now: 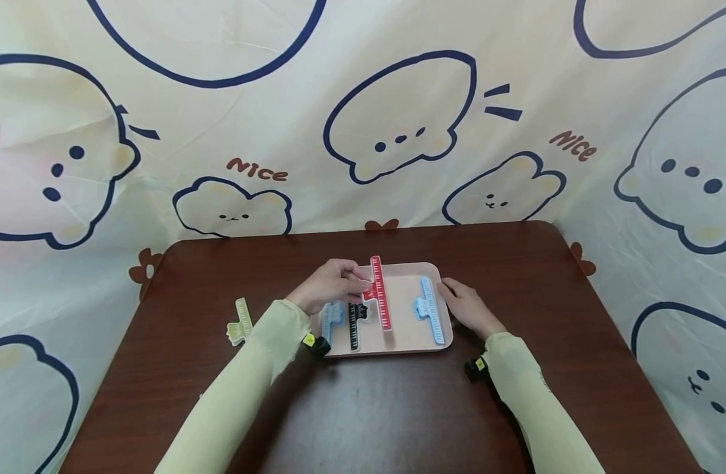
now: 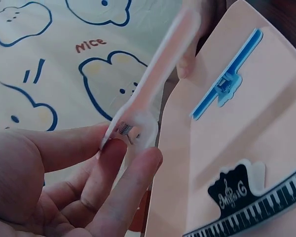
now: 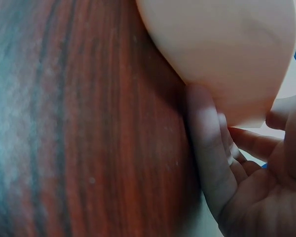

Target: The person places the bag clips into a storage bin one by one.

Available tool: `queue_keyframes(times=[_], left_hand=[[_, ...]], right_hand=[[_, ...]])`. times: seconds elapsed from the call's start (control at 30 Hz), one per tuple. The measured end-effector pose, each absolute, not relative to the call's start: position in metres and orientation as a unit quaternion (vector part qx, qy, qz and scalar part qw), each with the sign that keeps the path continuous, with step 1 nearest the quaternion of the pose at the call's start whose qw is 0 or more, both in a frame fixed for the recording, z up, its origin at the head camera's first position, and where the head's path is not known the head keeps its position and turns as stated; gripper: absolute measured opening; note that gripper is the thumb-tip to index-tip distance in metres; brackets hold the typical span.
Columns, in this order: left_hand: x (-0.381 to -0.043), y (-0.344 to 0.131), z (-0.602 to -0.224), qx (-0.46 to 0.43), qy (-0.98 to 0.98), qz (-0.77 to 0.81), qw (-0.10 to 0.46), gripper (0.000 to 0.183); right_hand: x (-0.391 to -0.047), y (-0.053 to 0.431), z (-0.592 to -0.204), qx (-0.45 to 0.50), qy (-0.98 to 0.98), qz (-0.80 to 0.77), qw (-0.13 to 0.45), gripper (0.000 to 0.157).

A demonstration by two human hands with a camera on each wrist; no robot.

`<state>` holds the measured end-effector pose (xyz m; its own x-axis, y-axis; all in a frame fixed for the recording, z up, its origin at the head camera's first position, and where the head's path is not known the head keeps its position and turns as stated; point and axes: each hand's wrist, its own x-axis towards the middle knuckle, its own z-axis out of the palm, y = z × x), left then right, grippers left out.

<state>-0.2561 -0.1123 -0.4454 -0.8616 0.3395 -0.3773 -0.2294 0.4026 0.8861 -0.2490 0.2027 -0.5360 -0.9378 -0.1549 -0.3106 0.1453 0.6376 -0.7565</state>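
My left hand [image 1: 332, 286] pinches a red piano-key clip [image 1: 380, 296] by its grip tabs, holding it over a pale pink tray [image 1: 401, 337]. Seen from the left wrist, the clip's spring shows between the finger and thumb, and its long bar points upward. At the tray's right edge, my right hand [image 1: 468, 306] grips the rim, its thumb [image 3: 205, 128] along the outer wall. Inside the tray lie a black piano-key clip [image 1: 353, 327] and a blue clip [image 1: 332, 316] on the left, plus another blue clip [image 1: 432, 309] on the right.
A yellow-green clip [image 1: 241, 322] lies on the dark brown wooden table [image 1: 374, 408], left of the tray. Behind and beside the table hangs a cream cloth [image 1: 410, 197] printed with blue-outlined cartoon faces.
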Motion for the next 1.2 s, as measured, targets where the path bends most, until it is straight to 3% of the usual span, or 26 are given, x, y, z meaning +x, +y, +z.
queue_keyframes(times=[0.5, 1.2], left_hand=[[-0.265, -0.089, -0.449, 0.024, 0.798, 0.524, 0.296, 0.022], [-0.263, -0.065, -0.473, 0.052, 0.846, 0.465, 0.256, 0.011]], right_hand=[[-0.249, 0.205, -0.54, -0.006, 0.89, -0.423, 0.168, 0.06], [-0.248, 0.204, -0.537, -0.009, 0.896, -0.415, 0.159, 0.057]])
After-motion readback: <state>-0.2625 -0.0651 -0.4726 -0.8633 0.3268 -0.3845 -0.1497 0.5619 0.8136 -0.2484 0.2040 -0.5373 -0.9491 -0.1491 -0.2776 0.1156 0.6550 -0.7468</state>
